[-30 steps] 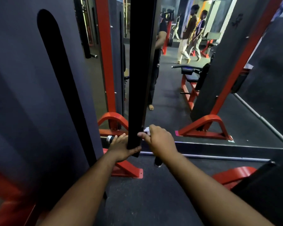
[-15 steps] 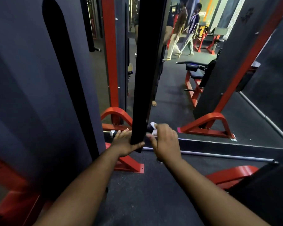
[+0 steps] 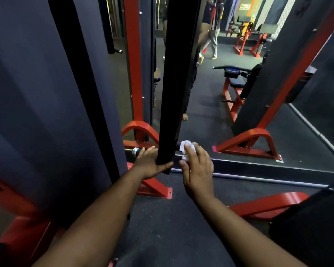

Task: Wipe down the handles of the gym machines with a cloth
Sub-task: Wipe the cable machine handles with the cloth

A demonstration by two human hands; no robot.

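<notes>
While a wide mirror (image 3: pixel 239 105) fills the wall ahead, I see a flat, matte black upright bar (image 3: pixel 178 74) running out of view at the top. My left hand (image 3: pixel 152 162) curls round its lower end, thumb across the front. Behind it lies a round horizontal handle (image 3: pixel 136 150), metal-capped at the left, mostly hidden. My right hand (image 3: pixel 198 170) presses a crumpled white cloth (image 3: pixel 186 148) on the handle, fingers loosely bent; the grip underneath is unclear.
</notes>
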